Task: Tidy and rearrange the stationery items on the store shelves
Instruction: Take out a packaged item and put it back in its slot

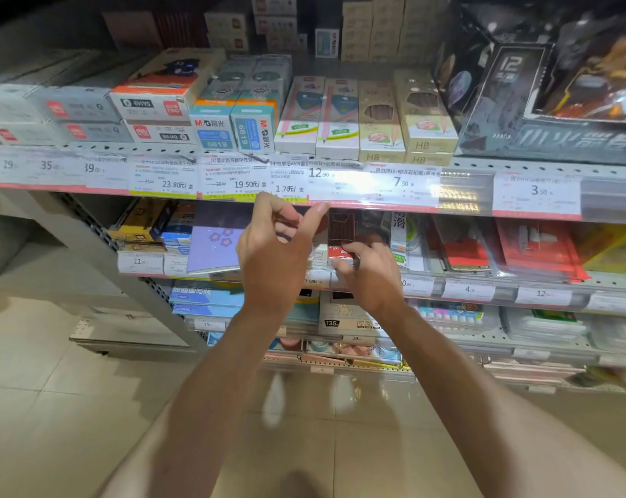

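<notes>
Upper left of frame: grey cardboard boxes [76, 116] with red logo patches, stacked two high on the top shelf [520, 163], a perforated grey metal board. Just right: a kraft-and-orange box [160, 98] with "deli" on its white end. Next, two teal boxes [232, 129] printed "M&G" and "6619". Then tall pink-white pencil boxes [318, 120], and kraft pencil boxes [408, 127] marked "HB", with oval cut-out windows.

Glossy clear price strip [232, 181] along the shelf edge; readable: "23.80", "19.50", "1.70", "12.90", "7.50", "3.50".

Centre of frame, below the strip: left hand [273, 253] raised, thumb and index fingertips apart, the other fingers loosely curled; whether it holds anything cannot be told. Just right of it, right hand [370, 273] has fingers curled onto the lower edge of a red-and-brown pack [343, 231], flat and rectangular, standing on the middle shelf; "deli" shows beside it. A lilac notebook [216, 239] with flower prints sits left of the hands.

Upper right of frame: large shiny plastic-windowed box [541, 95] marked "12".
</notes>
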`<act>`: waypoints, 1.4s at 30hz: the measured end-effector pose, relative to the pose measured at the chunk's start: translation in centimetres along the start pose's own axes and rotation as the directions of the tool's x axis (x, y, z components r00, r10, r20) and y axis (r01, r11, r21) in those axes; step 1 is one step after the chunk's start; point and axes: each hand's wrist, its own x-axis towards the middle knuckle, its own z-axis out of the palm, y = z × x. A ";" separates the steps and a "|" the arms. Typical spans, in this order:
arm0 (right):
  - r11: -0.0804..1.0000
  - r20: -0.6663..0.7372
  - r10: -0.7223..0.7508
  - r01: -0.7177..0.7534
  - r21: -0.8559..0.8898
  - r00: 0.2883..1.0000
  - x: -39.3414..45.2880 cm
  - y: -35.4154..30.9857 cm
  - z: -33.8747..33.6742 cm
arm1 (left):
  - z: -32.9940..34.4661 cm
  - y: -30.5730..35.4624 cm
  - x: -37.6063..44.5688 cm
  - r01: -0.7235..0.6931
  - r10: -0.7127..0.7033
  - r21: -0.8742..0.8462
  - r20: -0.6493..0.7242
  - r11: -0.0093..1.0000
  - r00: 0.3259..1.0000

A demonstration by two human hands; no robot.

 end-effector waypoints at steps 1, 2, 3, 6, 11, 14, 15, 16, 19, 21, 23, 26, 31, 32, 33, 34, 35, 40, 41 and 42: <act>1.000 -0.011 -0.031 0.031 -0.007 0.999 -0.1 0.2 0.1 | 0.0 0.0 0.0 -0.013 0.012 0.012 0.001 1.000 1.000; 0.998 -0.024 -0.061 0.060 -0.014 0.998 -0.2 0.4 0.3 | -0.1 0.0 0.0 -0.022 0.022 0.020 0.003 1.000 1.000; 0.996 -0.032 -0.088 0.087 -0.026 0.996 -0.4 0.6 0.3 | -0.1 0.0 0.0 -0.031 0.031 0.029 0.004 0.999 1.000; 0.990 -0.011 -0.131 0.130 -0.052 0.991 -0.7 0.6 0.2 | -0.3 0.2 0.0 -0.024 0.024 0.059 0.015 0.998 1.000; 0.986 -0.032 -0.095 0.098 0.132 0.995 -4.4 -0.6 -3.4 | -1.5 2.3 0.2 0.159 -0.166 0.060 0.136 0.985 0.977; 0.942 0.001 0.081 -0.077 0.325 0.997 -8.6 -2.0 -7.0 | -3.3 4.7 -0.7 0.268 -0.272 0.053 0.250 0.962 0.929; 0.920 0.013 0.139 -0.134 0.369 0.990 -10.2 -2.6 -8.5 | -4.0 5.5 -1.3 0.296 -0.299 0.055 0.281 0.954 0.912; 0.898 0.013 0.183 -0.173 0.404 0.983 -11.7 -3.0 -10.0 | -4.8 6.3 -2.0 0.322 -0.320 0.045 0.306 0.946 0.896; 0.836 0.003 0.258 -0.225 0.500 0.966 -16.4 -4.1 -14.4 | -6.9 9.1 -4.6 0.366 -0.346 0.014 0.361 0.931 0.866; 0.831 -0.020 0.280 -0.232 0.506 0.960 -18.9 -4.0 -16.9 | -7.9 11.1 -6.5 0.387 -0.352 -0.016 0.387 0.922 0.852; 0.828 -0.025 0.296 -0.244 0.505 0.955 -20.8 -3.5 -19.0 | -8.3 12.8 -8.1 0.440 -0.395 -0.021 0.405 0.898 0.825; 0.816 -0.078 0.314 -0.227 0.532 0.946 -22.5 -2.5 -22.4 | -7.5 15.2 -9.4 0.488 -0.428 -0.031 0.434 0.872 0.792; 0.814 -0.161 0.272 -0.138 0.565 0.949 -22.1 0.0 -28.3 | -3.6 19.8 -9.3 0.436 -0.359 -0.074 0.454 0.897 0.816; 0.810 -0.168 0.260 -0.120 0.574 0.951 -21.5 0.7 -29.4 | -2.4 20.6 -9.1 0.447 -0.361 -0.094 0.455 0.890 0.814; 0.812 -0.176 0.244 -0.101 0.575 0.954 -20.7 1.4 -30.7 | -1.1 21.4 -8.9 0.455 -0.361 -0.110 0.458 0.884 0.812; 0.818 -0.188 0.218 -0.075 0.570 0.958 -19.8 2.1 -31.9 | 0.2 22.2 -8.6 0.450 -0.353 -0.123 0.453 0.885 0.819; 0.828 -0.197 0.189 -0.048 0.559 0.962 -18.7 2.8 -33.3 | 1.7 23.1 -8.3 0.429 -0.337 -0.128 0.436 0.894 0.834; 0.854 -0.253 0.101 0.047 0.518 0.962 -13.2 6.1 -40.4 | 9.2 28.9 -6.5 0.323 -0.251 -0.166 0.347 0.932 0.904; 0.871 -0.260 0.073 0.065 0.486 0.963 -12.1 6.6 -41.6 | 10.4 30.0 -5.9 0.297 -0.230 -0.163 0.338 0.941 0.913; 0.888 -0.259 0.037 0.088 0.452 0.965 -11.1 7.0 -42.9 | 11.4 30.9 -5.2 0.258 -0.200 -0.152 0.318 0.954 0.927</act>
